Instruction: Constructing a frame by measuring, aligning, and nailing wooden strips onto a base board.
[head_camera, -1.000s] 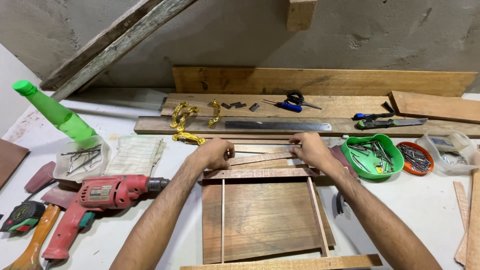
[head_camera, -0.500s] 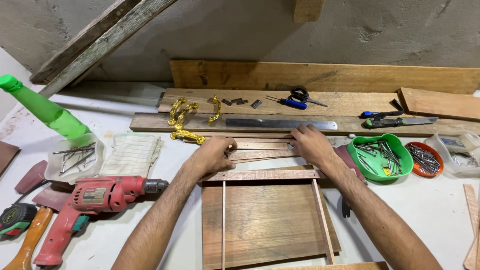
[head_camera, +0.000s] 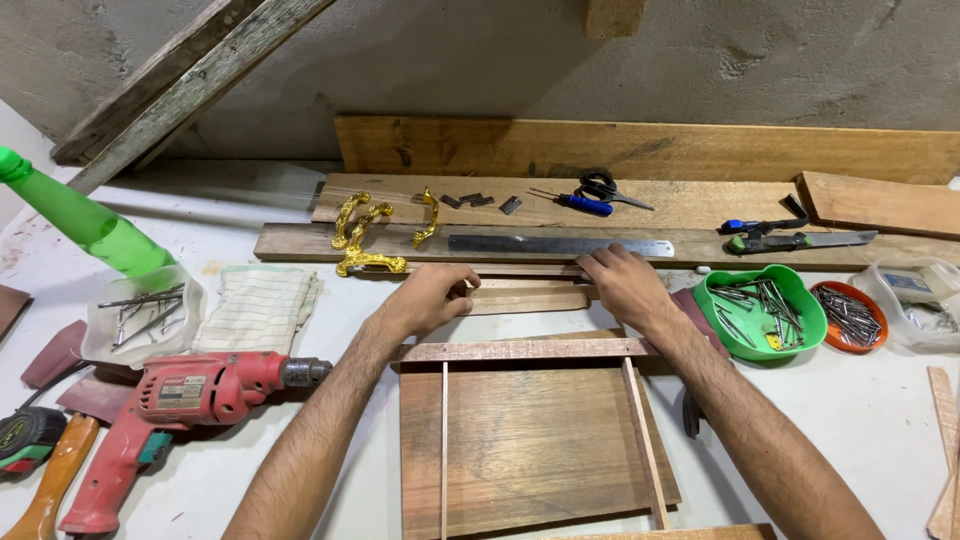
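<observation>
Both my hands rest on wood strips at the far edge of a wooden tray.

My left hand (head_camera: 432, 295) lies with fingers curled down on the left end of the strips (head_camera: 528, 296), and my right hand (head_camera: 625, 285) lies flat with fingers spread narrow on their right end; whether either one truly grips, I cannot tell. The strips lie on the tabletop (head_camera: 860, 400), just beyond the tray (head_camera: 530, 440) and just before a plank carrying a steel ruler (head_camera: 560, 245) and gold handles (head_camera: 365, 235). A red drill (head_camera: 190, 400) lies left of the tray, a green bowl (head_camera: 765, 310) of nails to its right.
</observation>
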